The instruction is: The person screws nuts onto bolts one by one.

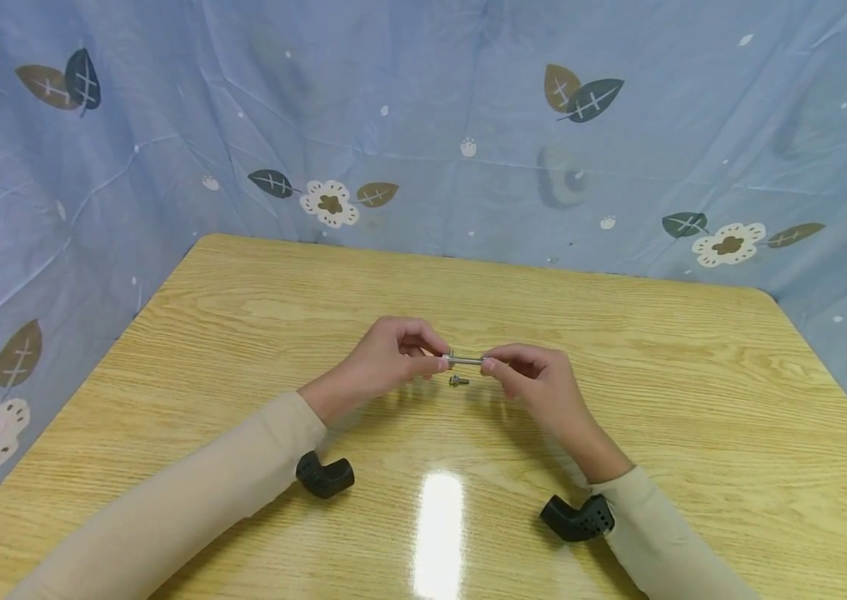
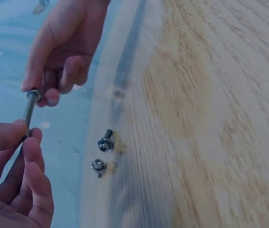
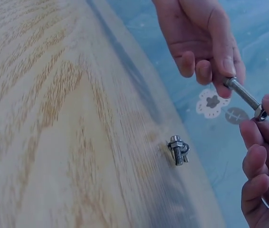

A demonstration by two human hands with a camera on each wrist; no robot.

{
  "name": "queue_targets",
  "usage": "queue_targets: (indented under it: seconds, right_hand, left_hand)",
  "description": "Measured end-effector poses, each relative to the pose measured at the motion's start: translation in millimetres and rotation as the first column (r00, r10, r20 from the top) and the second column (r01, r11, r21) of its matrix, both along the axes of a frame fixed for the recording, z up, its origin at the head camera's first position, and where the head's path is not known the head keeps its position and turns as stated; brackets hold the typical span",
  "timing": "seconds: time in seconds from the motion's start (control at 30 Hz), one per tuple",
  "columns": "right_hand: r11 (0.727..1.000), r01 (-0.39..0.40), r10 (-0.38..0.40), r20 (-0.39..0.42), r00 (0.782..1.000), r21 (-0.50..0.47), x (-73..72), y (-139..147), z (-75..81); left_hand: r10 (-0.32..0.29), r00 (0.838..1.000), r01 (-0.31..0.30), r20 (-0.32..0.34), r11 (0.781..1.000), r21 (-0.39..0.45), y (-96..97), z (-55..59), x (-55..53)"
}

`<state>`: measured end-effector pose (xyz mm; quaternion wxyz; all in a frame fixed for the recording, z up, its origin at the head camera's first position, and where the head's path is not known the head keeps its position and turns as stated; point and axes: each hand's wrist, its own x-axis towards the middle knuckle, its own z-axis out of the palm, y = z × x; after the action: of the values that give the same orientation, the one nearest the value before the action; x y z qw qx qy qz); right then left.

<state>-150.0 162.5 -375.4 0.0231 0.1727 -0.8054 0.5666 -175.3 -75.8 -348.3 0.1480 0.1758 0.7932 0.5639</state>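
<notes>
A long silver bolt (image 1: pixel 466 360) is held level between the two hands, above the table. My left hand (image 1: pixel 393 354) pinches its left end between thumb and fingertips, which largely cover that end. At the other end, my right hand (image 1: pixel 536 375) pinches a hex nut (image 3: pixel 260 112) on the threaded tip. Bare shank shows between the hands in the right wrist view. Below them on the tabletop lies a short bolt (image 1: pixel 458 381). The left wrist view shows two short pieces of hardware close together, a bolt with a nut (image 2: pixel 105 141) and another bolt (image 2: pixel 99 165).
The wood-grain table (image 1: pixel 281 283) spreads around both hands, with a bright light reflection near its front. A blue patterned cloth (image 1: pixel 423 100) hangs behind and along the sides. Black wrist mounts (image 1: pixel 326 477) sit at both sleeves, close over the table.
</notes>
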Motion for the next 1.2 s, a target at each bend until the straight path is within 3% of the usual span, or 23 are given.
queue_targets:
  seconds: [0.17, 0.5, 0.83, 1.2]
  right_hand:
    - [1.0, 0.006, -0.006, 0.016, 1.0, 0.01, -1.8, -1.2, -1.0]
    - [0.999, 0.032, -0.034, 0.089, 0.995, 0.03, -1.1, -3.4, -2.3]
    - [1.0, -0.007, 0.008, -0.028, 1.0, 0.028, 0.5, 1.6, -3.5]
    - [0.996, 0.083, -0.084, -0.113, 0.99, -0.011, -0.8, -0.4, -4.5]
  left_hand:
    - [-0.014, 0.999, 0.014, -0.043, 1.0, 0.002, 2.7, -0.8, -0.8]
    - [-0.017, 1.0, 0.017, -0.005, 1.0, 0.022, 6.1, -4.2, -0.1]
    - [0.042, 0.997, -0.043, 0.063, 0.999, 0.011, 7.4, -2.3, -2.9]
    - [0.009, 0.997, -0.009, 0.073, 1.0, 0.009, 8.8, -1.4, -5.5]
